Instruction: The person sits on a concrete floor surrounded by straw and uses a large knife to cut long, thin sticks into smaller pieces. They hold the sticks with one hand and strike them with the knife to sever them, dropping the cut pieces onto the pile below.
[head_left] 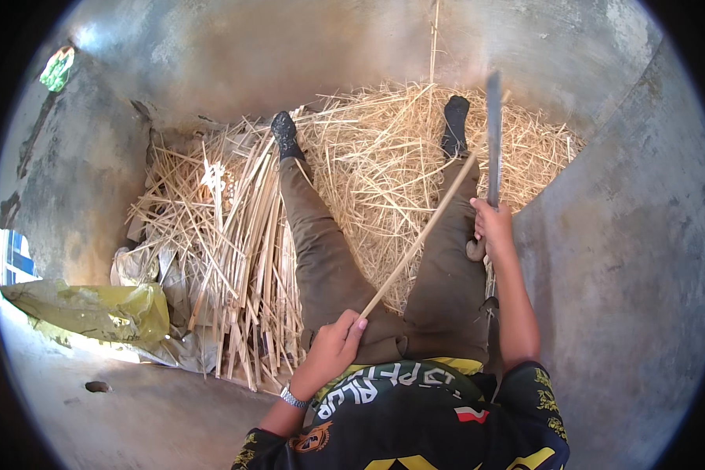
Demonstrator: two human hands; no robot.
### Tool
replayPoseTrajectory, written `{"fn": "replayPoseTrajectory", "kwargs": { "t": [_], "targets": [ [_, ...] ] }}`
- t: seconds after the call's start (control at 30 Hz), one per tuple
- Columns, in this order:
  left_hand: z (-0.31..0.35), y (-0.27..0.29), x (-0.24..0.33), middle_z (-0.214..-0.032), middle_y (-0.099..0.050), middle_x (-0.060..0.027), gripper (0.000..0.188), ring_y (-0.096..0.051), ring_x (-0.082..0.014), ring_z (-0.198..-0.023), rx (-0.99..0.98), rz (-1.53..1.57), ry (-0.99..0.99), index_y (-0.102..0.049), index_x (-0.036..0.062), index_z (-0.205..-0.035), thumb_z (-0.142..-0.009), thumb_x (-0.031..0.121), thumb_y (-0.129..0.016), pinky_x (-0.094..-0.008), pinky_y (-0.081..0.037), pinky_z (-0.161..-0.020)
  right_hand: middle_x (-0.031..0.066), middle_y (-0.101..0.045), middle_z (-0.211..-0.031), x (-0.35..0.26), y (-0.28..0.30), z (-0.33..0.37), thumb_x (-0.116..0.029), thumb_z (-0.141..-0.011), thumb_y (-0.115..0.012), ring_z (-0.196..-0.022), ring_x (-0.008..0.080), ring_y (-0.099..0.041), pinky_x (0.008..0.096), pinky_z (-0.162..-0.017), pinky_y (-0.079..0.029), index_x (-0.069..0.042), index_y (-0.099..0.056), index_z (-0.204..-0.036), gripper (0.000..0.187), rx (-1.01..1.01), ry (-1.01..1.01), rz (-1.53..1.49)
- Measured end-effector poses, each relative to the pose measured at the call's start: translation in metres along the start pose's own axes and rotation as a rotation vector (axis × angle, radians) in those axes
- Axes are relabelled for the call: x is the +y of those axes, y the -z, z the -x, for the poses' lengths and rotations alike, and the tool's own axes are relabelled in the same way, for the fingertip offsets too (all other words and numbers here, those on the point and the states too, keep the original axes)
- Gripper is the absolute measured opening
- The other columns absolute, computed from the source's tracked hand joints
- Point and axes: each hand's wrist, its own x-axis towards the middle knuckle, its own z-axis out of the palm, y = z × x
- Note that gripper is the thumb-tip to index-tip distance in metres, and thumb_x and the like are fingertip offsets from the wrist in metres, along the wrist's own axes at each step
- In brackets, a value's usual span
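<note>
My left hand [335, 345] is closed round the near end of a long, pale bamboo strip [421, 241]. The strip slants up and right across my legs, its far end close to the blade of a machete. In my right hand [491, 222] I grip the machete [493, 129] by its handle, the blade pointing up and away from me. The curved butt of the handle shows below my fist. Blade and strip lie near each other in view; whether they touch, I cannot tell.
Left of my outstretched legs [321, 243] lies a heap of split bamboo strips [247, 266]. Thin shavings [376, 157] cover the floor between and beyond my feet. A yellowish plastic sheet [125, 309] lies at the left. Concrete walls [627, 227] stand close on the right and ahead.
</note>
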Motion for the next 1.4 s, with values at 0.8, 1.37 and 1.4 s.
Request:
{"fn": "replayPoseTrajectory", "kwargs": {
  "t": [0.8,1.37,1.4],
  "targets": [
    [-0.082,-0.012,0.017,-0.073,-0.047,0.0045,0.031,-0.041,-0.0042,-0.062,-0.432,0.740,0.226,-0.061,0.0043,-0.107,-0.111,0.029,-0.042,-0.0212,-0.036,-0.055,-0.0010,-0.058,-0.065,-0.005,-0.062,0.102,-0.028,-0.088,-0.081,-0.052,0.0067,-0.047,0.0266,-0.049,-0.038,-0.005,-0.065,-0.084,0.028,-0.490,0.419,0.429],
    [-0.050,-0.054,0.027,-0.062,-0.059,-0.0238,0.022,-0.060,-0.0460,-0.059,0.049,-0.222,-0.174,-0.052,0.0027,-0.088,-0.104,0.018,-0.053,-0.0533,-0.046,-0.051,0.0206,-0.063,-0.065,0.003,0.027,0.001,-0.024,-0.086,-0.063,-0.064,0.0420,-0.063,0.0469,-0.060,-0.049,-0.003,-0.065,-0.075,0.023,0.430,0.379,0.832],
    [-0.051,-0.055,0.026,-0.063,-0.059,-0.0237,0.021,-0.060,-0.0461,-0.058,0.036,-0.252,-0.181,-0.052,0.0029,-0.088,-0.104,0.018,-0.053,-0.0544,-0.046,-0.051,0.0218,-0.063,-0.065,0.005,0.035,-0.001,-0.024,-0.087,-0.063,-0.064,0.0428,-0.063,0.0473,-0.060,-0.049,-0.003,-0.065,-0.076,0.024,0.450,0.370,0.822]
  ]
}}
